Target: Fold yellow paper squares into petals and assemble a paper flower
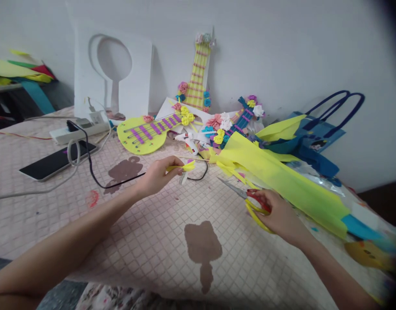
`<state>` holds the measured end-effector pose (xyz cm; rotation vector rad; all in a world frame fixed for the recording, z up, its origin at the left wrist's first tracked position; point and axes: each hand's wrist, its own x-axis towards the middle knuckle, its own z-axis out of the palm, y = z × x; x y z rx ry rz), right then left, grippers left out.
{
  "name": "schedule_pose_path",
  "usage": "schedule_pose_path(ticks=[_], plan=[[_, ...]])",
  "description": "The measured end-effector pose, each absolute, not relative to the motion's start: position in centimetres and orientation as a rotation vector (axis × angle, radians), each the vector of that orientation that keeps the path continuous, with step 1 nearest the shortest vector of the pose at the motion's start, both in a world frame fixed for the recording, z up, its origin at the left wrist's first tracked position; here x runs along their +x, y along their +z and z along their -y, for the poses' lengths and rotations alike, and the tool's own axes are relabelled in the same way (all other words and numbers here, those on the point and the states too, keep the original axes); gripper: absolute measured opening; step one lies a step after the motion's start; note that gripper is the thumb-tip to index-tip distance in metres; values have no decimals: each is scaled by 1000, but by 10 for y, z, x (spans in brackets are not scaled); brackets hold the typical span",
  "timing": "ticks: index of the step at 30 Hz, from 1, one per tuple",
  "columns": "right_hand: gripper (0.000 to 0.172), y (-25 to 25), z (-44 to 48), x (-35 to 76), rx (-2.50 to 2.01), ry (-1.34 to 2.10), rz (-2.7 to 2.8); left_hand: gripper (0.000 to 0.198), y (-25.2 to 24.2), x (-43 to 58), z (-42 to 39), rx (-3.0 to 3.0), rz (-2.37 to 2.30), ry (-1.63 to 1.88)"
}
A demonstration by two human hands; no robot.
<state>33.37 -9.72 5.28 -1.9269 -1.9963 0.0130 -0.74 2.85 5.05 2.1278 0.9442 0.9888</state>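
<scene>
My left hand point(163, 174) pinches a small yellow paper strip point(188, 166) above the quilted cloth, left of centre. In my right hand point(273, 211) is a pair of scissors point(238, 189) with red and yellow handles, the blades pointing up and left. Behind the scissors lies a long yellow crepe paper sheet point(282, 181). A white glue gun point(188, 142) rests beyond my left hand. Further back is a yellow paper guitar point(144, 137) with purple bars and paper flowers.
A phone point(57, 160), a power strip point(79, 129) and loose cables lie at the left. Against the wall stand a white board point(141, 77) with a cutout and a yellow guitar neck point(198, 77). A blue bag point(323, 129) sits at the back right. Brown patches point(203, 243) mark the cloth.
</scene>
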Motion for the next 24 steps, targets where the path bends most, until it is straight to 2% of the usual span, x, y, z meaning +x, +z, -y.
schedule_pose_path(ticks=[4, 9, 24], plan=[[36, 67, 87, 297, -1766, 39, 2233, 15, 54, -7, -27, 2142, -964, 995], [38, 75, 71, 269, -1821, 4, 2324, 15, 54, -7, -26, 2129, -960, 1001], [38, 92, 59, 252, -1761, -125, 2466, 12, 57, -6, -22, 2223, -995, 973]])
